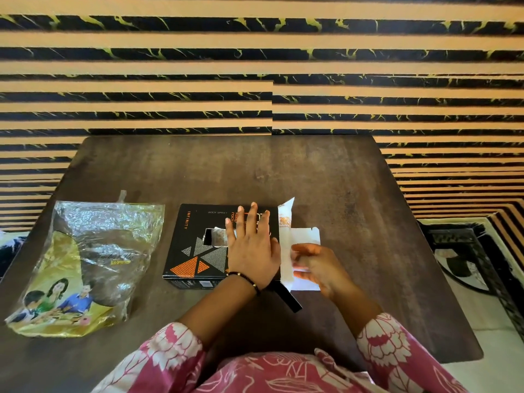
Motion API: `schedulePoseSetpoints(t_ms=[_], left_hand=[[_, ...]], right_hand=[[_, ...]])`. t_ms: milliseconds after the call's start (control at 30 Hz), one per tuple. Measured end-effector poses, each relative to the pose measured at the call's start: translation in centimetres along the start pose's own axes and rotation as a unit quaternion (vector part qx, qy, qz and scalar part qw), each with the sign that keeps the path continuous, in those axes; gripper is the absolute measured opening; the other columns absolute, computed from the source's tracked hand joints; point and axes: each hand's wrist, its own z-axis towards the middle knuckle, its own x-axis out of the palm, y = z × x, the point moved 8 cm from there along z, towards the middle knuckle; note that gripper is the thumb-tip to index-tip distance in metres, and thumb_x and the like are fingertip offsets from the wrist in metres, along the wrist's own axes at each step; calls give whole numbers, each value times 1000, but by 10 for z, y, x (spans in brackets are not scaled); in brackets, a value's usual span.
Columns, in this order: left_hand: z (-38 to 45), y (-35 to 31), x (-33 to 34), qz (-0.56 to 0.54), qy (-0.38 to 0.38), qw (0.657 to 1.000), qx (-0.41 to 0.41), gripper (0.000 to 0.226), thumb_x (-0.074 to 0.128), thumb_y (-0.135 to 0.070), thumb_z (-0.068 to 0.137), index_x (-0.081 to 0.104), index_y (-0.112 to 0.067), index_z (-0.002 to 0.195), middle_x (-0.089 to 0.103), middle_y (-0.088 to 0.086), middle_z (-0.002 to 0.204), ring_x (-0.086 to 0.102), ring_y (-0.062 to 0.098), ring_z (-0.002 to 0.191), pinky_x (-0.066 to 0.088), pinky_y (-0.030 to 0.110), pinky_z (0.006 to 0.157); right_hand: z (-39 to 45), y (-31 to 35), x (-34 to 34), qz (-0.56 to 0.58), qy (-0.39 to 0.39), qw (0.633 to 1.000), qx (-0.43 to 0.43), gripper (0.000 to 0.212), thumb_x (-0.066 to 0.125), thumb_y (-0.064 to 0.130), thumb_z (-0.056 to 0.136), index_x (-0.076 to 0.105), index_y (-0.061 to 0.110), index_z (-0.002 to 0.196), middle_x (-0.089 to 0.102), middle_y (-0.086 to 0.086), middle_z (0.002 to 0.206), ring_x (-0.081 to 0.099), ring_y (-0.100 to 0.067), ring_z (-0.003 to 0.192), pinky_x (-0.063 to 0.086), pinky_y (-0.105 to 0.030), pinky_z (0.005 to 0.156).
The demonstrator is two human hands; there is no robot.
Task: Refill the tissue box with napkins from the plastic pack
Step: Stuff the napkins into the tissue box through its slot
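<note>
Tissue box (198,251) is set mid-table (312,171), black, cut-out on top. Left hand (251,248) is laid flat on the box lid, fingers straight and slightly spread. Right hand (314,268), just right of the box, is curled around white napkins (286,251) at the box's open right end. Plastic pack (90,265) is lying well left of the box, crumpled.

One tissue box (198,245), one plastic pack (93,262), two hands (251,251).
</note>
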Motion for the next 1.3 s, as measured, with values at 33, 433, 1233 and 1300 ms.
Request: schedulePoseSetpoints(t_ms=[33, 433, 1233, 1300], left_hand=[[2, 5, -5, -37, 4, 999, 5, 53, 30, -29, 90, 29, -17, 141, 17, 5, 155, 5, 26, 144, -4, 45, 115], [-6, 62, -22, 108, -8, 994, 19, 73, 5, -59, 81, 9, -26, 146, 3, -3, 158, -4, 17, 145, -14, 49, 111], [-9, 92, -52, -426, -77, 901, -2, 48, 28, -38, 86, 51, -27, 127, 49, -6, 138, 39, 8, 132, 24, 24, 113], [-15, 114, -69, -495, -149, 854, -52, 42, 31, -27, 88, 57, -19, 121, 60, -6, 120, 54, 3, 112, 42, 20, 94]], right_hand=[[3, -1, -7, 1, -32, 999, -3, 31, 63, -2, 83, 64, 8, 112, 66, -7, 105, 64, -22, 94, 57, -31, 74], [8, -3, 33, -22, -5, 1000, 20, 22, 63, 4, 85, 62, 7, 106, 67, -11, 106, 67, -24, 85, 57, -30, 63], [0, 0, 61, 21, 195, 981, 9, 32, 48, -9, 89, 63, 16, 103, 69, -2, 103, 67, -17, 94, 56, -26, 74], [2, -6, 48, 31, 168, 985, 8, 29, 49, -6, 89, 64, 16, 102, 69, -5, 106, 66, -20, 97, 55, -27, 79]])
